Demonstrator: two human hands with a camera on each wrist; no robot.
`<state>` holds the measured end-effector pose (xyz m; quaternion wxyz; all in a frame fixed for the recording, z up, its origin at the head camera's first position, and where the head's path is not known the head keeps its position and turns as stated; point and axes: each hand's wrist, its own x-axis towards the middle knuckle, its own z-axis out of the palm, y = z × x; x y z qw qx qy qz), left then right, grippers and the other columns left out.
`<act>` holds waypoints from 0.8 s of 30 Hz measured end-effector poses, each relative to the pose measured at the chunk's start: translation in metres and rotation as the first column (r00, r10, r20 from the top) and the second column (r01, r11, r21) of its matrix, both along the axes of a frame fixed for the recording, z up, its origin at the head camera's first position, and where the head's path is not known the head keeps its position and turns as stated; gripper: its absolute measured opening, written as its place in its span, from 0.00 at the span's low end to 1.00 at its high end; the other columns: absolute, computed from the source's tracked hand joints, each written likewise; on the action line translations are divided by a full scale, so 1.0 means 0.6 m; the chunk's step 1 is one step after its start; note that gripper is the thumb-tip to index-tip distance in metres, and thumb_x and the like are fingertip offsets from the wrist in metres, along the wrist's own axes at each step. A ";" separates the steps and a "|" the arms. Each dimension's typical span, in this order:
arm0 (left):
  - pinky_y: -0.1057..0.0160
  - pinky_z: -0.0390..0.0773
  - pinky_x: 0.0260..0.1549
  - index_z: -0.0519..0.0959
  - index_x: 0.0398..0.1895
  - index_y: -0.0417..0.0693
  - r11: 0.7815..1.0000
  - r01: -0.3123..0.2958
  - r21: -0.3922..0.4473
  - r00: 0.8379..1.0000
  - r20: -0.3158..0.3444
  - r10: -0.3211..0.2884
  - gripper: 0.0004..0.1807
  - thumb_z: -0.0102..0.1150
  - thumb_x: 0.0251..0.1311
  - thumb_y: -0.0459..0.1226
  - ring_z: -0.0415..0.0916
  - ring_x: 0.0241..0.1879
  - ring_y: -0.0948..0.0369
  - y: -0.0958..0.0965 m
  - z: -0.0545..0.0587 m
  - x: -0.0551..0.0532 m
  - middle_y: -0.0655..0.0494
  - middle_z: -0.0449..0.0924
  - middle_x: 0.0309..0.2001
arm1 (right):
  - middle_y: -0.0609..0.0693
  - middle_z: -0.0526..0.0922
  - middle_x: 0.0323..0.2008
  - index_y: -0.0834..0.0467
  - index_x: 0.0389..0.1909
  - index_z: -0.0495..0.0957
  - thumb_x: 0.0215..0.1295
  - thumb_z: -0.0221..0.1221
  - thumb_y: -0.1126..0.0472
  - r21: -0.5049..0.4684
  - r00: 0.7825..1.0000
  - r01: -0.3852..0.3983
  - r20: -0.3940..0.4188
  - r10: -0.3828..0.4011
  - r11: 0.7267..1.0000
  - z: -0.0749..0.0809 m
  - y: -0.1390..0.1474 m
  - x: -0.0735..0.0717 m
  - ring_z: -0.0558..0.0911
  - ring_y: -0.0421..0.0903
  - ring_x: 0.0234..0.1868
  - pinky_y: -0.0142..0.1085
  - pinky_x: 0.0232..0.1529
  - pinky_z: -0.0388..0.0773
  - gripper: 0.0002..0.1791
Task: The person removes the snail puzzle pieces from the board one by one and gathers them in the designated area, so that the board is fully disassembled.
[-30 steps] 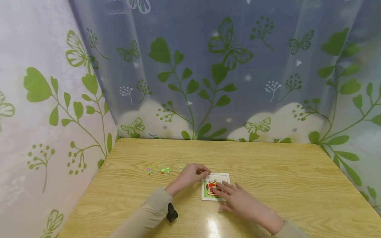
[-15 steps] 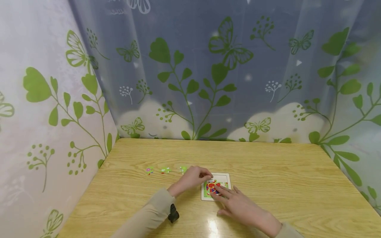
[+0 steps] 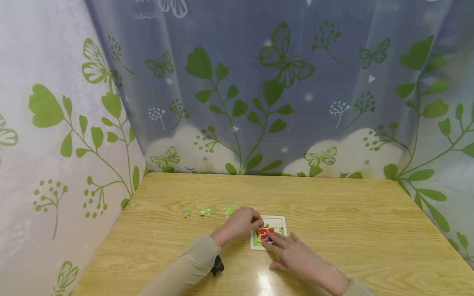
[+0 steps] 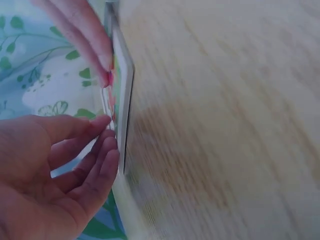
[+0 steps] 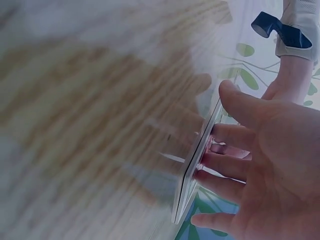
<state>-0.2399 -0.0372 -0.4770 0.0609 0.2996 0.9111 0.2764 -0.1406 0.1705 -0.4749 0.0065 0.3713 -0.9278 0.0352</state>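
Note:
A square jigsaw puzzle board [image 3: 275, 218] with a white border lies on the table, its lower part filled by a red, blue and green picture [image 3: 261, 234]. My left hand [image 3: 238, 223] is at the board's left side, thumb and fingertips pinching the thin edge of a puzzle piece [image 4: 106, 99] just over the picture. Much of that piece is hidden by the fingers. From the right, my right hand [image 3: 299, 253] reaches over the board, its extended fingers resting on the picture and covering part of it. In the right wrist view its thumb stands apart near the board's edge.
Three loose puzzle pieces lie in a row left of the board: a pink and green one [image 3: 186, 212], a green and white one [image 3: 205, 212] and a green one [image 3: 227, 211] beside my left hand. A patterned curtain [image 3: 237, 123] hangs behind the wooden table [image 3: 352, 213].
My left hand has shifted slightly right and toward me, over the board's left side, uncovering the nearest loose piece. My right fingers have slid a little left across the picture.

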 end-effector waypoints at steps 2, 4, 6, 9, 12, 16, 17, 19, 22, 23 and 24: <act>0.74 0.72 0.26 0.89 0.34 0.46 1.000 0.002 -0.029 0.998 -0.055 -0.003 0.08 0.62 0.69 0.37 0.70 0.24 0.72 0.004 0.001 0.002 0.60 0.86 0.30 | 0.61 0.67 0.72 0.55 0.72 0.71 0.71 0.57 0.41 0.002 1.000 -0.001 -0.004 0.001 1.000 -0.001 0.000 0.001 0.73 0.61 0.68 0.65 0.63 0.69 0.34; 0.74 0.71 0.26 0.88 0.33 0.46 0.999 -0.001 -0.045 0.995 -0.097 -0.003 0.08 0.63 0.68 0.36 0.69 0.24 0.72 0.007 0.002 0.004 0.60 0.85 0.29 | 0.61 0.68 0.72 0.55 0.72 0.71 0.70 0.58 0.42 -0.002 1.000 -0.002 -0.008 0.002 1.000 0.000 -0.001 0.001 0.73 0.61 0.68 0.65 0.62 0.70 0.34; 0.75 0.70 0.24 0.88 0.31 0.46 0.999 -0.001 -0.044 0.994 -0.112 -0.004 0.09 0.63 0.68 0.36 0.68 0.22 0.72 0.008 0.003 0.006 0.60 0.84 0.27 | 0.62 0.68 0.72 0.55 0.71 0.72 0.70 0.58 0.42 -0.008 1.000 -0.006 -0.012 0.005 1.000 0.000 0.000 0.002 0.73 0.61 0.67 0.66 0.61 0.70 0.34; 0.75 0.67 0.20 0.88 0.30 0.46 0.999 -0.006 -0.034 0.995 -0.102 0.002 0.09 0.63 0.67 0.35 0.65 0.20 0.72 0.009 0.004 0.006 0.61 0.82 0.25 | 0.62 0.69 0.71 0.55 0.71 0.72 0.70 0.58 0.42 -0.012 1.000 -0.006 -0.008 0.006 1.000 0.000 0.001 0.002 0.74 0.61 0.67 0.66 0.60 0.71 0.34; 0.75 0.66 0.19 0.88 0.30 0.45 1.000 -0.011 -0.025 0.997 -0.083 0.009 0.09 0.63 0.67 0.35 0.64 0.19 0.72 0.008 0.003 0.006 0.60 0.83 0.25 | 0.62 0.69 0.71 0.55 0.71 0.72 0.70 0.59 0.42 -0.017 1.000 -0.007 0.002 0.008 1.000 0.001 0.002 0.002 0.74 0.61 0.66 0.66 0.59 0.72 0.33; 0.75 0.69 0.22 0.88 0.32 0.46 0.999 -0.018 -0.030 0.997 -0.079 0.015 0.07 0.64 0.67 0.36 0.67 0.21 0.72 0.007 0.002 0.005 0.59 0.84 0.28 | 0.62 0.69 0.71 0.55 0.72 0.71 0.70 0.59 0.43 -0.018 1.000 -0.009 0.013 0.009 1.000 0.002 0.003 0.000 0.74 0.61 0.67 0.66 0.59 0.72 0.34; 0.75 0.70 0.24 0.88 0.32 0.46 0.999 -0.019 -0.031 0.997 -0.078 0.016 0.07 0.64 0.66 0.36 0.68 0.22 0.72 0.007 0.002 0.006 0.60 0.84 0.28 | 0.62 0.69 0.71 0.55 0.72 0.71 0.70 0.59 0.43 -0.020 1.000 -0.011 0.013 0.011 1.000 0.001 0.003 0.000 0.74 0.61 0.67 0.66 0.59 0.72 0.34; 0.75 0.72 0.26 0.87 0.31 0.47 0.999 -0.019 -0.025 0.997 -0.069 0.017 0.06 0.65 0.66 0.36 0.70 0.23 0.72 0.006 0.001 0.005 0.60 0.84 0.28 | 0.62 0.69 0.71 0.55 0.72 0.71 0.70 0.59 0.43 -0.022 1.000 -0.012 0.016 0.013 1.000 0.002 0.003 0.000 0.74 0.61 0.67 0.66 0.59 0.72 0.34; 0.75 0.74 0.28 0.85 0.31 0.48 1.000 -0.016 0.007 0.999 -0.031 0.016 0.05 0.65 0.66 0.35 0.72 0.25 0.72 0.004 0.001 0.006 0.61 0.83 0.27 | 0.61 0.69 0.71 0.55 0.71 0.72 0.70 0.59 0.43 -0.023 1.000 -0.015 0.011 0.016 1.000 0.002 0.003 -0.001 0.74 0.61 0.67 0.66 0.59 0.72 0.34; 0.75 0.75 0.29 0.85 0.31 0.48 1.000 -0.014 0.023 1.000 -0.014 0.014 0.04 0.65 0.66 0.35 0.74 0.26 0.72 0.003 0.001 0.006 0.61 0.83 0.28 | 0.62 0.69 0.71 0.55 0.71 0.72 0.70 0.59 0.43 -0.024 1.000 -0.017 0.009 0.017 1.000 0.002 0.003 -0.001 0.74 0.61 0.67 0.66 0.59 0.72 0.33; 0.74 0.76 0.30 0.84 0.31 0.48 0.999 -0.011 0.042 1.000 0.002 0.011 0.04 0.65 0.65 0.35 0.75 0.27 0.72 0.002 0.002 0.006 0.61 0.84 0.28 | 0.61 0.69 0.71 0.55 0.71 0.72 0.70 0.59 0.43 -0.023 1.000 -0.017 0.008 0.017 1.000 0.003 0.003 -0.001 0.75 0.61 0.67 0.66 0.60 0.72 0.33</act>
